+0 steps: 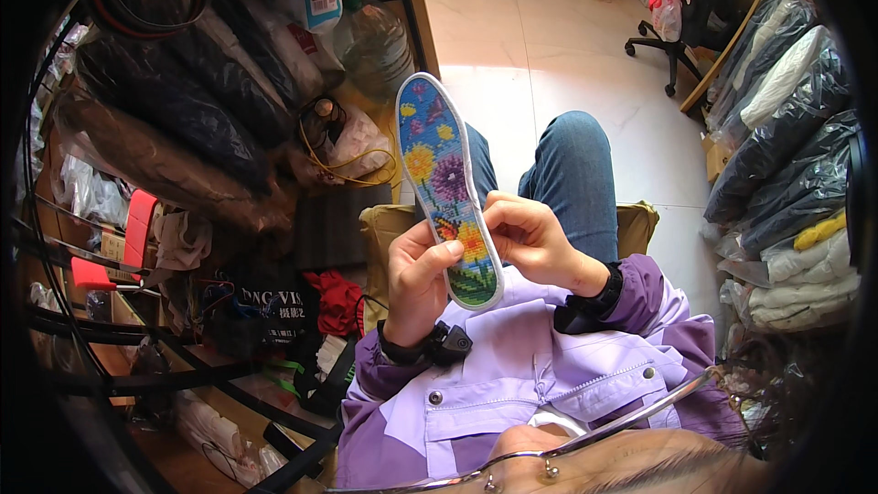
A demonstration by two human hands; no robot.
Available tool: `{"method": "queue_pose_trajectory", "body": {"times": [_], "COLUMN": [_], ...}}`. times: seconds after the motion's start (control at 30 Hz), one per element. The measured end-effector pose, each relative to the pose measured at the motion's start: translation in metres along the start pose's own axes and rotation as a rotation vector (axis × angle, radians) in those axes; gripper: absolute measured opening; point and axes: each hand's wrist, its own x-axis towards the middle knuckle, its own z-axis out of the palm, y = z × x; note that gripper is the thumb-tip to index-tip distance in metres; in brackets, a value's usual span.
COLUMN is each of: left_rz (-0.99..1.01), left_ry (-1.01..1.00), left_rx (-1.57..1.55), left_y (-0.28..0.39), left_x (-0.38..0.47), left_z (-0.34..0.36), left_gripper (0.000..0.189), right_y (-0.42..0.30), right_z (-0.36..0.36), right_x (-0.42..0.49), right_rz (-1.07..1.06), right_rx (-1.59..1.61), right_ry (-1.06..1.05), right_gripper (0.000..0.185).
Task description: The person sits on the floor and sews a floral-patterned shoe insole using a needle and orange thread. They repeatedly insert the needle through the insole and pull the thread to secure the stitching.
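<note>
A cross-stitched shoe insole (451, 177) with yellow and purple flowers on blue and a white bound edge stands upright before my chest, its patterned face towards me. My left hand (422, 274) grips it near the lower end, thumb pressed on the flowers and fingers behind. At its right edge, my right hand (531, 239) has its thumb and index finger pinched together, the fingertips partly behind the insole. Whether a needle or thread sits in that pinch cannot be made out. Both wrists wear black straps, the left one bearing a small black device (454, 343).
My jeans-clad knees (573, 178) are beyond the insole. Plastic-wrapped garments (178, 110) crowd the left, and more wrapped garments (789, 130) line the right. A large clear bottle (374, 44) and a yellow cord (350, 170) lie ahead left. An office chair (686, 27) stands far right.
</note>
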Motion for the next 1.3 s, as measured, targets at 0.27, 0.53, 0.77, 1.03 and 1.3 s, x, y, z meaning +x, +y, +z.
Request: {"method": "queue_pose_trajectory", "body": {"times": [0.27, 0.53, 0.77, 1.03, 1.3], "left_rz": [-0.082, -0.088, -0.097, -0.185, -0.239], "left_ry": [-0.063, -0.078, -0.045, -0.441, -0.403], "left_rx": [-0.104, -0.066, -0.126, -0.57, -0.678], "left_y": [0.0, -0.001, -0.006, -0.023, -0.028], "left_x": [0.003, 0.003, 0.006, 0.015, 0.013], "left_z": [-0.005, -0.008, -0.009, -0.023, -0.028], "left_gripper": [0.033, 0.034, 0.028, 0.019, 0.026], "right_y": [-0.003, -0.01, -0.023, -0.043, -0.05], "right_z": [0.003, -0.006, 0.006, 0.02, 0.024], "right_x": [-0.001, -0.001, 0.001, 0.008, 0.006], "right_rz": [-0.044, -0.143, -0.194, -0.335, -0.397], "right_rx": [-0.078, -0.339, -0.403, -0.542, -0.588], "right_ry": [0.043, -0.019, 0.068, 0.097, 0.047], "right_gripper": [0.01, 0.006, 0.012, 0.011, 0.012]}}
